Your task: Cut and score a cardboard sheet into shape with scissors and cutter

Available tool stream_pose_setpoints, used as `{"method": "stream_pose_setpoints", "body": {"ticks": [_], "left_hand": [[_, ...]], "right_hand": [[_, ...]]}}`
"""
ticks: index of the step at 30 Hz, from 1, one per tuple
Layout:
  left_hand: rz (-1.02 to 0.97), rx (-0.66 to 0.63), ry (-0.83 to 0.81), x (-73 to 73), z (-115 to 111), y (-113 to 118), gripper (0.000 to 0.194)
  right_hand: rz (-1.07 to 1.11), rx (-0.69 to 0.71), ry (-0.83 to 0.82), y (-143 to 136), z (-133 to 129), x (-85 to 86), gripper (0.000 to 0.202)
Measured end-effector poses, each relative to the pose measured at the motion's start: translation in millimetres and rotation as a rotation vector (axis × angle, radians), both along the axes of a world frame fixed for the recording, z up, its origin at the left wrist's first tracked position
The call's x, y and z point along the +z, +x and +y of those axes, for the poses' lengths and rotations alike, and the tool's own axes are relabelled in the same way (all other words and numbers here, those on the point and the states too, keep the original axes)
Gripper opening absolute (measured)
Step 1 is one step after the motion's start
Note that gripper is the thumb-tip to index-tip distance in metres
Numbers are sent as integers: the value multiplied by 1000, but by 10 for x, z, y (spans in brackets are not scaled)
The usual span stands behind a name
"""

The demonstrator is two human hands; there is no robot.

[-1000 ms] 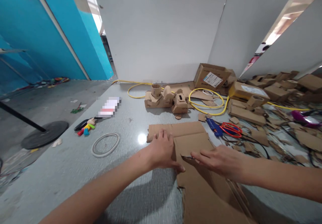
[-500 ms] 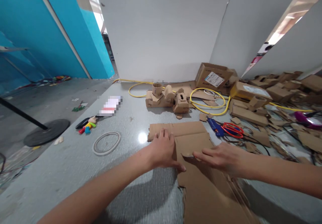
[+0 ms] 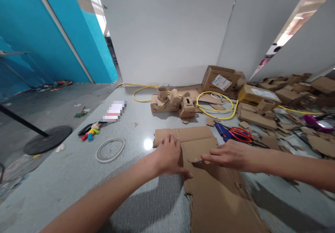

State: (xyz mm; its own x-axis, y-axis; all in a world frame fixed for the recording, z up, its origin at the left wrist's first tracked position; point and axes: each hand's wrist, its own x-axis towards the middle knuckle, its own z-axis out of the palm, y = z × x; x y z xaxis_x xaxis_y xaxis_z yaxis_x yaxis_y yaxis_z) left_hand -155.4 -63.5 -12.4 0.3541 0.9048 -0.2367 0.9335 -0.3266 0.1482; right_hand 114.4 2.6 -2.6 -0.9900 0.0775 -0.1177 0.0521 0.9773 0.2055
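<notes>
A large brown cardboard sheet (image 3: 217, 198) lies on the grey table, with a creased strip across its far end. My left hand (image 3: 169, 156) rests on the sheet's left edge, fingers spread forward and thumb stretched out to the right. On top of the sheet is a smaller rectangular cardboard piece (image 3: 199, 148), its near edge slightly raised and casting a shadow. At that piece's near right corner, my right hand (image 3: 225, 156) has its fingers closed on the edge. The underside of its grip is hidden.
A blue glue gun (image 3: 222, 132) and red cable (image 3: 240, 134) lie right of the sheet. Behind stand cardboard models (image 3: 164, 104) and a carton (image 3: 220, 79). Yellow hose (image 3: 214, 117) loops nearby. A white ring (image 3: 110, 150) and colourful keychain (image 3: 90, 134) lie left; cardboard scraps crowd the right.
My right hand and forearm have shifted slightly up, still at the small piece's edge. My left hand stays in place. The view has moved a little.
</notes>
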Motion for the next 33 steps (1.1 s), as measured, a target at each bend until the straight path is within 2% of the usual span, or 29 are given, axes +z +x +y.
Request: {"method": "stream_pose_setpoints", "body": {"ticks": [11,17,23,33], "left_hand": [[3,11,-6,-55,19,-31,130],[16,3,-6,-21,14,-17,127],[8,-9,9,-30,4,-13,128],[-10,-9,18,-45,-2,-41,122]], "right_hand": [[-34,17,13,0,88,-21,52],[-12,32,12,22,130,4,43],[22,76,41,-1,242,23,44],[-58,123,79,-91,325,89,46]]}}
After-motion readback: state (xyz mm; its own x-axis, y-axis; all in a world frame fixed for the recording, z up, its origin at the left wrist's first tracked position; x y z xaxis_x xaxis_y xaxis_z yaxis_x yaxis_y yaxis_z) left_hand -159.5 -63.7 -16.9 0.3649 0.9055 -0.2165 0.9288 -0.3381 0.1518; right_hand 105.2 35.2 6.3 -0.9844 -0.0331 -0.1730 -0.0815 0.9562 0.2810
